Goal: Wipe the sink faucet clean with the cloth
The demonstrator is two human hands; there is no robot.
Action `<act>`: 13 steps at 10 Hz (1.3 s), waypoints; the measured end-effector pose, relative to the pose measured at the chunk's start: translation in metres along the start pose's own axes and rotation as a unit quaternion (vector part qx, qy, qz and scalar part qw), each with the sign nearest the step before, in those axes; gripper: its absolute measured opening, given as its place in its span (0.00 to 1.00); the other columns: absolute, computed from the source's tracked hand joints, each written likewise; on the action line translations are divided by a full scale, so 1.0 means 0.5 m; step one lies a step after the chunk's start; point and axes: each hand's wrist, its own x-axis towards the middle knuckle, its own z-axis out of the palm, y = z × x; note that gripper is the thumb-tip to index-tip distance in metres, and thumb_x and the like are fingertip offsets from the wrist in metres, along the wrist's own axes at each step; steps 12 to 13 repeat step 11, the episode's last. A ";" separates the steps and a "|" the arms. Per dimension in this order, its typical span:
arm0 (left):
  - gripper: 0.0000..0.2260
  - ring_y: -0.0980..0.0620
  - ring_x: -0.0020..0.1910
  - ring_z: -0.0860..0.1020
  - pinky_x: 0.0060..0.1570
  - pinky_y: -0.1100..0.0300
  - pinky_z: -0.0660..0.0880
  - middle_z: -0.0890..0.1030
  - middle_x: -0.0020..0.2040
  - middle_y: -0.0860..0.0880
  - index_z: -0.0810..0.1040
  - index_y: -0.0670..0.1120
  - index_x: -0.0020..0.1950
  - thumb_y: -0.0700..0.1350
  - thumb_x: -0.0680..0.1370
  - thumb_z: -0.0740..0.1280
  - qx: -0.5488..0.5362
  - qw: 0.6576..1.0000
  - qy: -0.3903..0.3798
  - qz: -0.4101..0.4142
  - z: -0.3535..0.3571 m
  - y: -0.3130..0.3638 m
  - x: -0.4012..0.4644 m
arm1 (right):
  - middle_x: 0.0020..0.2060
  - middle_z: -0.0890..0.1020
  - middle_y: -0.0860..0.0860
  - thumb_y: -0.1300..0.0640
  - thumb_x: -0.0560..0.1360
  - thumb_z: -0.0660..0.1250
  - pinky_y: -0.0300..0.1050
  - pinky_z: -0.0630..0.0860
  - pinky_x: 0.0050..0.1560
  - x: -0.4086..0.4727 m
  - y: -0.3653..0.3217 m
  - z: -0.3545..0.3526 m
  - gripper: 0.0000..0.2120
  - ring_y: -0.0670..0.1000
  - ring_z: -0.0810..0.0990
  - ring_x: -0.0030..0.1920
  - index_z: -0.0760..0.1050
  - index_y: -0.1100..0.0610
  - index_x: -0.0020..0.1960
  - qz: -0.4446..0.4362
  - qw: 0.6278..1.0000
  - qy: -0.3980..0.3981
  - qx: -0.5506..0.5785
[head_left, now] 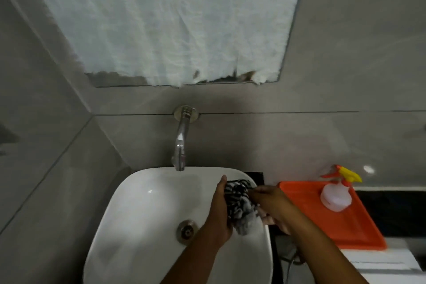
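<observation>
You gripped the striped cloth with left hand and right hand over the basin, faucet seemingly unwiped

A chrome wall-mounted faucet juts over the white sink's twelve o'clock rim. The bunched black-and-white striped cloth hangs above its three o'clock rim.

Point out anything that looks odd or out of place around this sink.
The mirror above the faucet is almost wholly covered by a white sheet with a ragged lower edge; only a thin strip of glass shows. Nothing looks spilled or broken.
</observation>
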 end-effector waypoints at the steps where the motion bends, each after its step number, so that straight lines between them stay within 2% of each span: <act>1: 0.35 0.37 0.67 0.77 0.72 0.40 0.69 0.80 0.66 0.36 0.82 0.38 0.63 0.67 0.73 0.66 0.057 0.998 -0.035 -0.013 0.090 0.005 0.025 | 0.40 0.89 0.55 0.54 0.78 0.68 0.44 0.83 0.34 -0.009 0.014 -0.081 0.08 0.53 0.89 0.37 0.84 0.56 0.48 0.004 0.996 0.004 0.093; 2: 0.37 0.38 0.64 0.77 0.74 0.42 0.68 0.78 0.67 0.36 0.79 0.37 0.66 0.67 0.72 0.66 0.115 0.989 -0.083 -0.046 0.169 0.014 0.065 | 0.38 0.89 0.54 0.57 0.77 0.68 0.46 0.83 0.33 -0.002 0.060 -0.176 0.07 0.50 0.87 0.32 0.83 0.57 0.49 0.028 0.978 0.033 0.206; 3: 0.33 0.38 0.69 0.75 0.74 0.44 0.67 0.79 0.68 0.38 0.77 0.38 0.69 0.63 0.76 0.66 0.211 0.967 -0.120 -0.082 0.228 -0.008 0.137 | 0.37 0.86 0.55 0.58 0.77 0.68 0.47 0.83 0.33 0.014 0.135 -0.257 0.05 0.52 0.83 0.33 0.81 0.57 0.50 0.071 0.947 0.082 0.302; 4: 0.17 0.47 0.57 0.85 0.55 0.52 0.82 0.87 0.58 0.45 0.87 0.48 0.56 0.54 0.71 0.77 0.372 0.912 -0.148 -0.089 0.283 -0.063 0.214 | 0.42 0.84 0.57 0.57 0.78 0.67 0.50 0.84 0.36 0.043 0.220 -0.307 0.10 0.52 0.80 0.32 0.79 0.59 0.56 0.108 0.921 0.113 0.357; 5: 0.10 0.45 0.53 0.86 0.54 0.49 0.83 0.88 0.52 0.44 0.86 0.50 0.44 0.45 0.65 0.78 0.588 0.798 -0.133 -0.013 0.299 -0.128 0.319 | 0.38 0.88 0.55 0.60 0.80 0.63 0.50 0.83 0.32 0.086 0.292 -0.326 0.10 0.53 0.85 0.28 0.77 0.61 0.59 0.125 0.900 0.147 0.391; 6: 0.08 0.43 0.51 0.84 0.54 0.46 0.81 0.86 0.52 0.40 0.78 0.53 0.34 0.56 0.60 0.67 0.758 0.644 -0.091 0.051 0.304 -0.169 0.414 | 0.36 0.88 0.60 0.63 0.82 0.59 0.53 0.83 0.33 0.136 0.342 -0.325 0.09 0.60 0.87 0.34 0.76 0.64 0.58 0.137 0.877 0.155 0.434; 7: 0.16 0.42 0.54 0.82 0.57 0.47 0.80 0.84 0.57 0.41 0.82 0.48 0.49 0.50 0.65 0.64 0.819 0.566 -0.077 0.055 0.315 -0.200 0.485 | 0.52 0.83 0.63 0.65 0.81 0.60 0.58 0.82 0.44 0.196 0.374 -0.329 0.14 0.64 0.83 0.50 0.72 0.66 0.66 0.146 0.874 0.178 0.428; 8: 0.18 0.41 0.62 0.79 0.64 0.45 0.76 0.80 0.65 0.41 0.80 0.45 0.62 0.47 0.74 0.62 0.838 0.537 -0.085 0.049 0.315 -0.231 0.542 | 0.53 0.80 0.63 0.67 0.79 0.63 0.60 0.81 0.53 0.244 0.389 -0.334 0.16 0.63 0.82 0.51 0.70 0.64 0.67 0.175 0.891 0.163 0.386; 9: 0.22 0.41 0.71 0.72 0.72 0.44 0.69 0.73 0.74 0.44 0.75 0.47 0.71 0.52 0.79 0.62 0.859 0.507 -0.055 0.036 0.306 -0.266 0.554 | 0.51 0.81 0.64 0.69 0.79 0.63 0.57 0.81 0.52 0.259 0.391 -0.330 0.17 0.61 0.82 0.48 0.70 0.66 0.67 0.212 0.905 0.133 0.343; 10: 0.19 0.42 0.70 0.74 0.71 0.44 0.70 0.75 0.72 0.43 0.74 0.46 0.70 0.48 0.80 0.64 0.882 0.461 -0.044 0.088 0.289 -0.277 0.532 | 0.55 0.80 0.65 0.64 0.79 0.65 0.56 0.81 0.57 0.250 0.363 -0.329 0.18 0.62 0.82 0.53 0.69 0.67 0.68 0.219 0.943 0.131 0.211; 11: 0.20 0.41 0.69 0.73 0.69 0.44 0.71 0.73 0.71 0.42 0.74 0.46 0.67 0.46 0.75 0.68 0.900 0.407 -0.052 0.143 0.275 -0.235 0.486 | 0.59 0.79 0.62 0.55 0.80 0.65 0.56 0.76 0.66 0.223 0.319 -0.319 0.24 0.58 0.81 0.54 0.66 0.63 0.71 0.191 0.958 0.156 0.143; 13: 0.20 0.41 0.69 0.73 0.69 0.44 0.71 0.73 0.71 0.42 0.74 0.46 0.67 0.46 0.75 0.68 0.900 0.407 -0.052 0.143 0.275 -0.235 0.486 | 0.59 0.79 0.62 0.55 0.80 0.65 0.56 0.76 0.66 0.223 0.319 -0.319 0.24 0.58 0.81 0.54 0.66 0.63 0.71 0.191 0.958 0.156 0.143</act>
